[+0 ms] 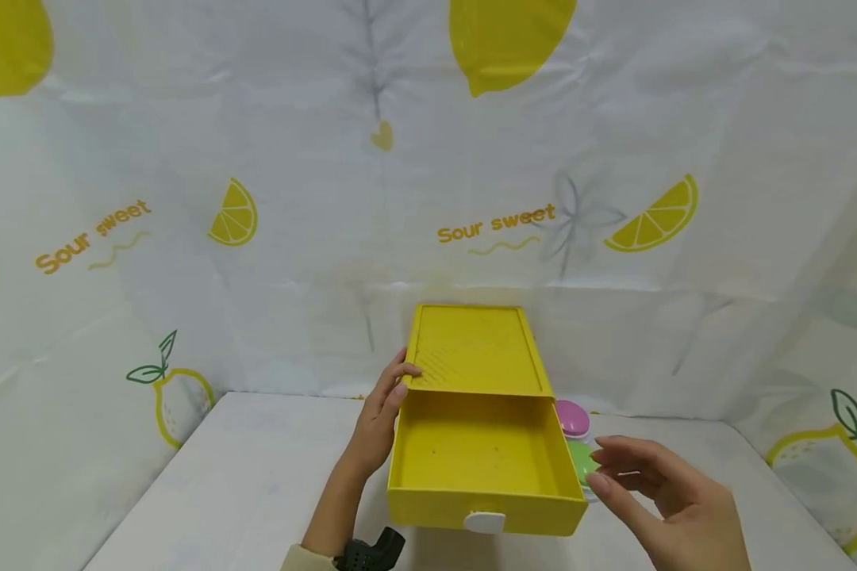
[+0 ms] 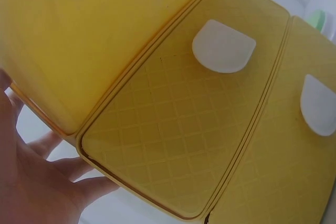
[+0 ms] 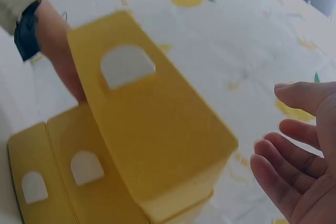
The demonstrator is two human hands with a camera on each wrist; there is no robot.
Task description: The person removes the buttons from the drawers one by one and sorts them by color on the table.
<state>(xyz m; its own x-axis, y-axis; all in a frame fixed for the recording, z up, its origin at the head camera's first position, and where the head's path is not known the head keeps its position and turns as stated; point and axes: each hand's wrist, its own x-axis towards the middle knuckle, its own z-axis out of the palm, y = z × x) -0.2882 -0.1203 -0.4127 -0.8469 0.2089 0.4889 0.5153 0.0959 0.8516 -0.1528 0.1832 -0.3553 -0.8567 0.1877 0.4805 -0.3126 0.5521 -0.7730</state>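
Observation:
A yellow drawer cabinet stands against the back wall, its top drawer pulled out toward me. The drawer has a white pull tab on its front and nothing inside. My left hand rests on the cabinet's left side, with a fingertip over the top edge. In the left wrist view, its fingers lie along the side by a closed lower drawer. My right hand hovers just right of the drawer's front corner, fingers loosely bent and holding nothing.
Right of the cabinet, partly hidden behind the drawer and right hand, are a round pink lid and a green one. Another closed drawer sits lowest in the cabinet. A lemon-print sheet covers the walls behind the white table.

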